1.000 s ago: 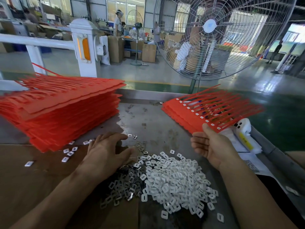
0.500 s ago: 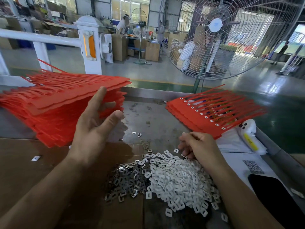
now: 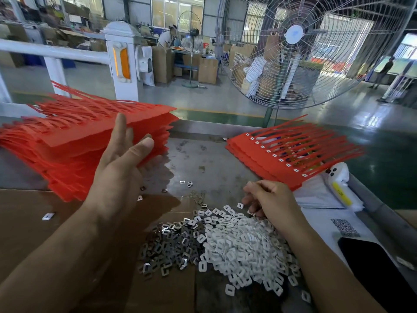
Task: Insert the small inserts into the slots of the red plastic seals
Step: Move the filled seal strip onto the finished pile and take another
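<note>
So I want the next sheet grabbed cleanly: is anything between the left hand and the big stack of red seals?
Nothing visible: the left hand is open at the near edge of the stack of red seals, fingers already reaching it.

A grey metal table [image 3: 216, 163] carries everything, with brown cardboard [image 3: 33, 233] over its left part. A heap of white inserts [image 3: 246, 249] lies near the middle, metal clips [image 3: 167, 245] touching its left side. Beyond it to the left sits a tall seal stack [image 3: 74, 150], beyond to the right a lower stack [image 3: 266, 163], and right of it white paper [image 3: 320, 215] and a phone [image 3: 379, 272].
</note>
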A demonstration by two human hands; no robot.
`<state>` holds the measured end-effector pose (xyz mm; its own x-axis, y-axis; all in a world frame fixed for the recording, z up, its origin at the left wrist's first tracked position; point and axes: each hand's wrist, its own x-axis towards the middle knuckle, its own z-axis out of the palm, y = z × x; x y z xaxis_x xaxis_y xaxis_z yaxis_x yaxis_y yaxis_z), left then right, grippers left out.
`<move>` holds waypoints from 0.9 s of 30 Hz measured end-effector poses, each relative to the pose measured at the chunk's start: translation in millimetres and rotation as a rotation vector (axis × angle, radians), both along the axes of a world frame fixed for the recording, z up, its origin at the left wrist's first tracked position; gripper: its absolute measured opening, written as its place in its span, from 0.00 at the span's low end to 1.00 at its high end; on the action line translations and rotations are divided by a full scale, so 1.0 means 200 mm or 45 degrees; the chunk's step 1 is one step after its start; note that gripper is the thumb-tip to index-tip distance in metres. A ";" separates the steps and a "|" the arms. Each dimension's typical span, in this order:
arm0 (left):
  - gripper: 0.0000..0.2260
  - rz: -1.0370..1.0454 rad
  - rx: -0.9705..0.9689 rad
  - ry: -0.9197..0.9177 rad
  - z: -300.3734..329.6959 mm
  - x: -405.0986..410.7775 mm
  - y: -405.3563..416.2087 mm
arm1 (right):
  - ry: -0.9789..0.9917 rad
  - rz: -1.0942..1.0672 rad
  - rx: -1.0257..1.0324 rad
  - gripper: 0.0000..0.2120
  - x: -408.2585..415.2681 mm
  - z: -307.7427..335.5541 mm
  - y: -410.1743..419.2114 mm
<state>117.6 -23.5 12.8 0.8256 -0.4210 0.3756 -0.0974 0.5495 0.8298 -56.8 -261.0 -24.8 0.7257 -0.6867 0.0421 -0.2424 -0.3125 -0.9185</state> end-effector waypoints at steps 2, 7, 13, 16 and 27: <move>0.35 -0.063 0.028 -0.048 0.01 0.00 0.00 | 0.005 0.004 -0.006 0.12 0.00 0.00 0.00; 0.36 -0.087 -0.034 0.077 0.02 0.04 0.01 | 0.023 0.006 -0.029 0.12 0.00 -0.01 0.00; 0.06 -0.052 -0.023 0.130 0.04 0.03 0.00 | 0.019 0.006 -0.028 0.12 0.01 -0.01 0.00; 0.19 0.009 -0.013 0.134 0.06 0.01 0.00 | 0.021 0.007 -0.034 0.12 0.00 -0.01 0.00; 0.30 0.047 0.215 -0.203 -0.01 -0.07 -0.02 | 0.019 0.015 -0.032 0.12 0.00 0.00 -0.01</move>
<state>102.7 -28.3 10.3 0.7773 -0.4599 0.4293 -0.2520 0.3977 0.8822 -56.8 -262.1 -24.3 0.7345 -0.6769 0.0482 -0.2524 -0.3383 -0.9066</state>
